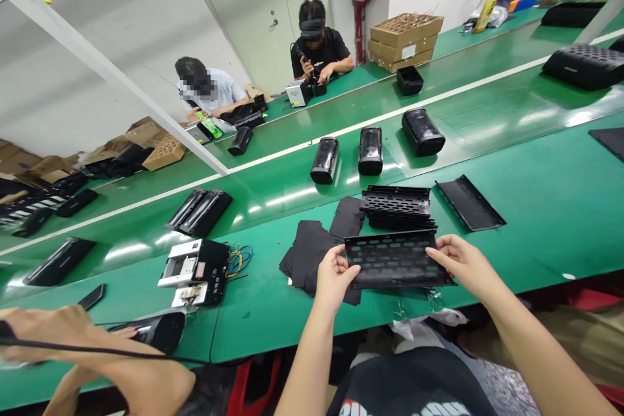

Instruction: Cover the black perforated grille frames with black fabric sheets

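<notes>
Slotted black panel (pixel 394 264), lower centre, is pinched at its ends by left grip (pixel 335 274) and right grip (pixel 461 261); shirt lettering (pixel 444 409) below is unreadable.

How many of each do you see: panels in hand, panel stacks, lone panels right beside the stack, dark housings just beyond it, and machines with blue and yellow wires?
Panel held by both hands: 1
Panel stack: 1
Lone panel: 1
Dark housings: 3
Wired machine: 1
Total: 7
</notes>
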`<state>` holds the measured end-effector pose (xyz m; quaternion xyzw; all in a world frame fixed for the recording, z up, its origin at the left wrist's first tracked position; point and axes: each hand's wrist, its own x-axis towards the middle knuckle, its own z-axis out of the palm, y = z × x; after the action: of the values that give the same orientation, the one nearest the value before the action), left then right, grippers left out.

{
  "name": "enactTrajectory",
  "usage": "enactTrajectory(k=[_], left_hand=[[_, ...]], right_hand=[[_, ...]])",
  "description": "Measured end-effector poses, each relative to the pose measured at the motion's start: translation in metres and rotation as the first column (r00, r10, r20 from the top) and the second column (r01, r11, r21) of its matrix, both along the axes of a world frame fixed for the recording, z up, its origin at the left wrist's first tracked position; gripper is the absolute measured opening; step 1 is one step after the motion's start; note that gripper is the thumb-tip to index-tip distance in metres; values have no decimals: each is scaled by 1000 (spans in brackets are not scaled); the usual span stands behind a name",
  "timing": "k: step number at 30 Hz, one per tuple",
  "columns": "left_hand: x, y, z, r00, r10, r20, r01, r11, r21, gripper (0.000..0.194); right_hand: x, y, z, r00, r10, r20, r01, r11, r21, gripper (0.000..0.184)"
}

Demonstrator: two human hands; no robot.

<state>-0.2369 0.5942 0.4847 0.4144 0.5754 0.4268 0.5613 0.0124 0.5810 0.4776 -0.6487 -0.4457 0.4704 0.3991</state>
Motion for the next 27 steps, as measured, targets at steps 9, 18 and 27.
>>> enactTrajectory(k=[9,18,27], left_hand=[[-1,-4,34,997,37,69,-40,998,43,48],[-1,-3,43,993,55,104,-62,996,57,48],[0,0,39,993,76,93,-76,997,-4,47]], right_hand=[[-2,-4,20,992,-77,-104,87,992,88,35],[-1,-2,29,990,-70,-123,79,994,70,33],[-2,2,25,988,-58,-144,63,998,28,34]])
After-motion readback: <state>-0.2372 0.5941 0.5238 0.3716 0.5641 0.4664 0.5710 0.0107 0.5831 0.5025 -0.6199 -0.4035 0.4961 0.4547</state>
